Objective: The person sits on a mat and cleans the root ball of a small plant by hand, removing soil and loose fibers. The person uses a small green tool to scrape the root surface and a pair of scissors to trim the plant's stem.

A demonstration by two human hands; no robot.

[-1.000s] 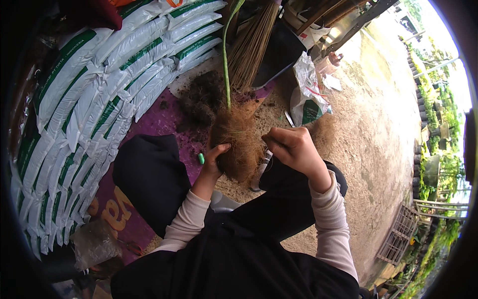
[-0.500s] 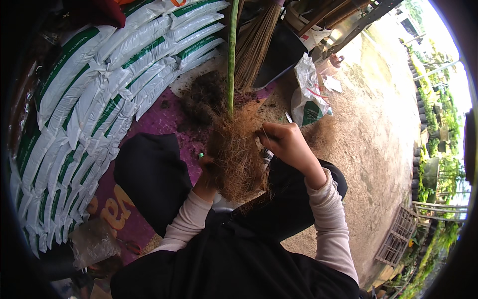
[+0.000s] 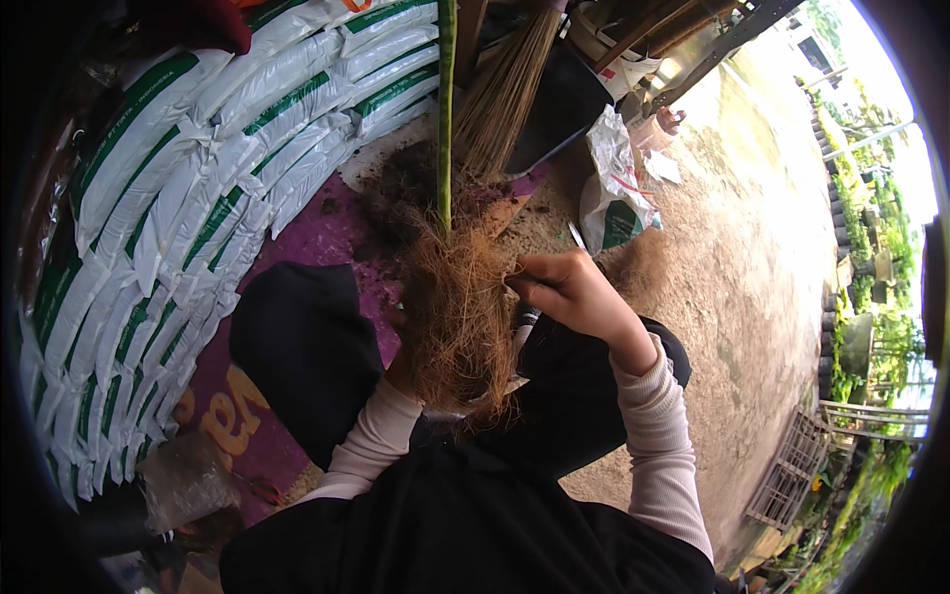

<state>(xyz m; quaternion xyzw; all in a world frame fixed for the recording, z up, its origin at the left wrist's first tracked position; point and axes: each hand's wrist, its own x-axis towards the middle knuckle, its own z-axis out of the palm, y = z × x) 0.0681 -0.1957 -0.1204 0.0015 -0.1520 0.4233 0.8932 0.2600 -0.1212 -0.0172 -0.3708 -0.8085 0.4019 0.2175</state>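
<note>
A long, slim green plant stem (image 3: 446, 129) rises from a bundle of brown coconut fibre (image 3: 460, 317) wrapped around its base, above my lap. My left hand (image 3: 400, 368) is under and behind the bundle's left side, gripping it; most of its fingers are hidden by the fibre. At the bundle's upper right edge my right hand (image 3: 566, 289) is closed in a pinch on some loose strands. Whether a thin thread is among those strands is too fine to make out. Dark soil (image 3: 396, 193) lies heaped just beyond the bundle.
White-and-green bags (image 3: 213, 188) are stacked along the left. A stick broom (image 3: 510, 94) and a black dustpan (image 3: 564, 109) stand ahead. A crumpled white bag (image 3: 606, 183) and loose fibre (image 3: 641, 267) lie to the right. Scissors (image 3: 261, 489) rest on the purple mat (image 3: 282, 450).
The stem and fibre bundle have shifted slightly left and turned a little. My left hand has slipped further behind the bundle; my right hand stays pinched near its edge.
</note>
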